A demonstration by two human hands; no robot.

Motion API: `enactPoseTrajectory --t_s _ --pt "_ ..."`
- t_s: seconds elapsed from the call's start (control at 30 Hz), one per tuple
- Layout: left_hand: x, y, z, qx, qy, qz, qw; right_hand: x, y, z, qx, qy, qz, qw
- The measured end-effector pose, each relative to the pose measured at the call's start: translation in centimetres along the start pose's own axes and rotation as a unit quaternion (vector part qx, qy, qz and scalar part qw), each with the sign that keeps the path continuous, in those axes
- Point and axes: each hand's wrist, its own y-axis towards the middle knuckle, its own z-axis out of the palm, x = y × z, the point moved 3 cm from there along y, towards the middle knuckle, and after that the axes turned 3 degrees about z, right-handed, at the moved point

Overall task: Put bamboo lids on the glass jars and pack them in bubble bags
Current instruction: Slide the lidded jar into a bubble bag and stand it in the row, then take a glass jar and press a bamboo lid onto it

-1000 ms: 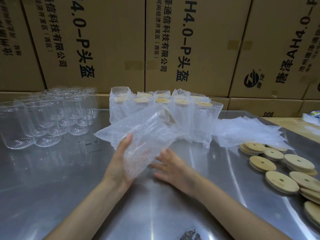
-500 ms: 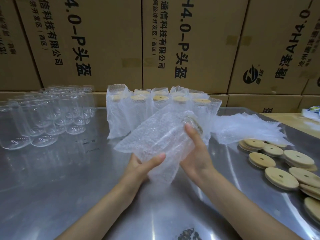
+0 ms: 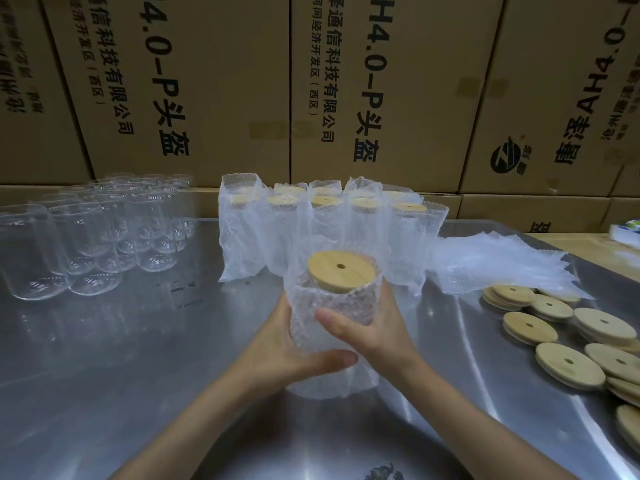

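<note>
Bagged jar (image 3: 334,306), both hands' grip wrapped around it

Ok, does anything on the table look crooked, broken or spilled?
Nothing stands out. The jar held by the left hand and right hand stands upright in its bubble bag, lid flat. The bagged jars behind stand upright.

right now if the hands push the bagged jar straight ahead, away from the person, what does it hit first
Most likely the row of bagged jars directly behind the held jar, gripped by left hand and right hand. The gap between them is hard to judge.
</note>
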Motion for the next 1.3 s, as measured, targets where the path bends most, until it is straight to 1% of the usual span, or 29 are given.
enactPoseTrajectory --t_s 0.07,0.2,0.27,0.33,0.4,0.5,0.67,0.8,0.97,1.07,1.3 --pt "0.2 0.1 -0.1 -0.022 0.000 0.015 1.000 -0.1 -0.1 0.1 0.001 0.001 0.009 1.000" --pt "0.6 0.2 -0.6 -0.095 -0.024 0.029 0.995 -1.2 -0.1 0.2 0.005 -0.007 0.046 0.999" --pt "1.0 0.3 -1.3 -0.147 -0.026 0.026 0.988 -2.4 -0.1 0.2 0.014 -0.039 0.085 0.996" --pt "1.7 0.7 -2.5 -0.213 -0.018 0.018 0.977 -3.7 0.0 0.0 0.025 -0.079 0.128 0.988" --pt "2.4 1.1 -3.9 -0.264 0.001 0.016 0.964 -5.0 0.0 -0.1 0.045 -0.112 0.162 0.979" --pt "3.7 1.7 -6.1 -0.304 0.027 0.006 0.952 -6.5 0.0 -0.3 0.051 -0.145 0.193 0.969" --pt "5.4 3.4 -8.4 -0.360 0.017 -0.004 0.933 -7.7 0.2 -0.5 0.049 -0.189 0.220 0.956" --pt "6.9 5.5 -9.9 -0.371 -0.001 -0.022 0.928 -7.6 0.7 -0.7 0.041 -0.200 0.223 0.953" --pt "8.4 7.3 -11.1 -0.376 0.022 -0.044 0.925 -7.6 1.1 -0.8 0.037 -0.192 0.221 0.955" --pt "9.0 7.9 -11.5 -0.379 0.016 -0.057 0.923 -7.8 1.2 -1.0 0.038 -0.194 0.220 0.955" --pt "9.5 8.6 -12.5 -0.328 0.033 -0.079 0.941 -8.4 1.5 -1.2 0.036 -0.198 0.213 0.956"
